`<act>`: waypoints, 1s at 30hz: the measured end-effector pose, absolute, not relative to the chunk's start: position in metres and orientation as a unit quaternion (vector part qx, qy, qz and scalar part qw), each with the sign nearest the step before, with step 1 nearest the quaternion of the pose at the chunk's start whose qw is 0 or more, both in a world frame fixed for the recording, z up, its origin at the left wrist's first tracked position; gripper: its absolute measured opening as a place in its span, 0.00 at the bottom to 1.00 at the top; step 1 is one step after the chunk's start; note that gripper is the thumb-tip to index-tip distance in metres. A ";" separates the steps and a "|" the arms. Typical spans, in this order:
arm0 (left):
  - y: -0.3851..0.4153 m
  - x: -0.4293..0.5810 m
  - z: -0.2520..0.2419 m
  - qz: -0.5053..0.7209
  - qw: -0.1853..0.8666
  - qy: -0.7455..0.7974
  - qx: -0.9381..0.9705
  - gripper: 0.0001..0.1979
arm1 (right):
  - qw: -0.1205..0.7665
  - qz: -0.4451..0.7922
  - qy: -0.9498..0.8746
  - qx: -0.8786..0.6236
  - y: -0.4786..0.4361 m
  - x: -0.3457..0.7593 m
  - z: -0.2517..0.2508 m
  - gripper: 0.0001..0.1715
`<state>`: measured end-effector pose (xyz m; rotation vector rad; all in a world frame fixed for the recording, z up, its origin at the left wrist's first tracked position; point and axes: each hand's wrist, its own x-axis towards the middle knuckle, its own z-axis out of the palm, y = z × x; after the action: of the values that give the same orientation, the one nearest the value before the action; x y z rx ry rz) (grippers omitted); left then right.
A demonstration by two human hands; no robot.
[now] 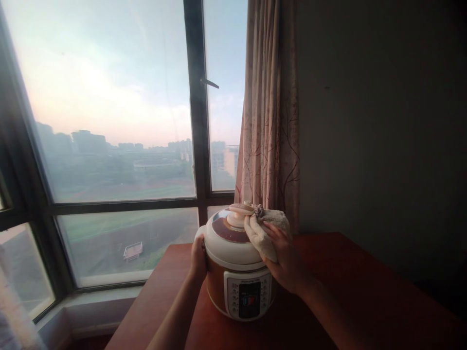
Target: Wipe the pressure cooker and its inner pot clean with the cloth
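Low centre of the frame: we note a cream-and-brown pressure cooker [235, 265] standing upright on the reddish desk [365, 291], control panel facing us. Our left hand [199, 257] lies flat against the cooker's left side, fingers wrapped round behind it. Our right hand [286, 260] is closed on a pale cloth [264, 233], pressing it onto the lid's right edge. A patterned curtain [270, 107] hangs just behind.
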<state>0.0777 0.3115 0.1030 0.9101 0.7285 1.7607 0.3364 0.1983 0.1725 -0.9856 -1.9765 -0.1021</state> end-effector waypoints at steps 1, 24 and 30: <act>0.311 0.077 0.104 0.725 0.493 0.297 0.378 0.16 | 0.448 -0.042 -0.801 -0.394 0.196 0.337 0.170 0.45; 0.304 0.076 0.111 0.707 0.521 0.295 0.377 0.16 | 0.328 0.101 -0.675 -0.653 0.329 0.366 0.205 0.16; 0.310 0.079 0.104 0.718 0.511 0.297 0.368 0.17 | 0.397 0.044 -0.715 -0.574 0.290 0.362 0.198 0.18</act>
<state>0.0789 0.3097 0.1042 0.8857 0.7148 1.7272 0.3619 0.2896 0.1985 -1.4536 -1.8104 0.1112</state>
